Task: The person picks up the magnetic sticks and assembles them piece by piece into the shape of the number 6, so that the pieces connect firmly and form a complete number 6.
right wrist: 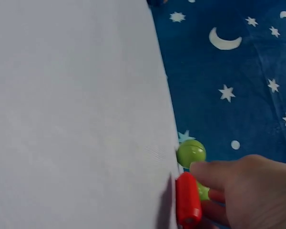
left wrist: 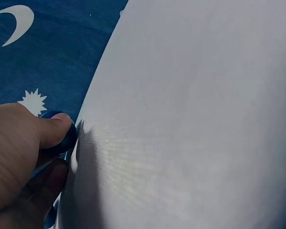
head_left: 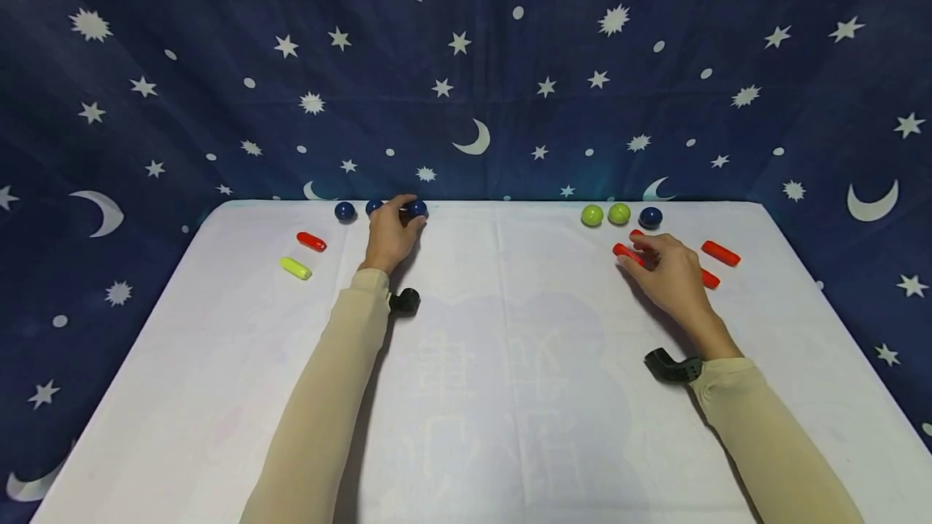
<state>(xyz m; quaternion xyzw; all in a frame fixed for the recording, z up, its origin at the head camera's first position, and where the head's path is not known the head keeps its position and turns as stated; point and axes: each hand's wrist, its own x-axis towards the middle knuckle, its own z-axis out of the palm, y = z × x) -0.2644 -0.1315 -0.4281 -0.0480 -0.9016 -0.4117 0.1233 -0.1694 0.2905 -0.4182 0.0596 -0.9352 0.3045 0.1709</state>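
Note:
At the table's back edge my left hand [head_left: 389, 237] pinches a dark blue ball [head_left: 417, 209] between thumb and fingers; the left wrist view shows the thumb across this ball [left wrist: 69, 138]. A second blue ball [head_left: 373, 206] is partly hidden by that hand, and a third blue ball [head_left: 345, 212] lies farther left. On the right side, my right hand [head_left: 670, 273] has thumb and fingers curled about a short red stick [head_left: 626, 252], also visible as a red stick [right wrist: 187, 200] in the right wrist view. Another red stick [head_left: 637, 234] shows just behind the fingers.
Behind the right hand sit two green balls [head_left: 592, 215] and a blue ball [head_left: 651, 217]. Two more red sticks [head_left: 721, 253] lie to its right. Left of the left hand are a red stick [head_left: 311, 242] and a yellow stick [head_left: 295, 268]. A starry curtain [head_left: 473, 87] hangs behind the white table [head_left: 480, 395].

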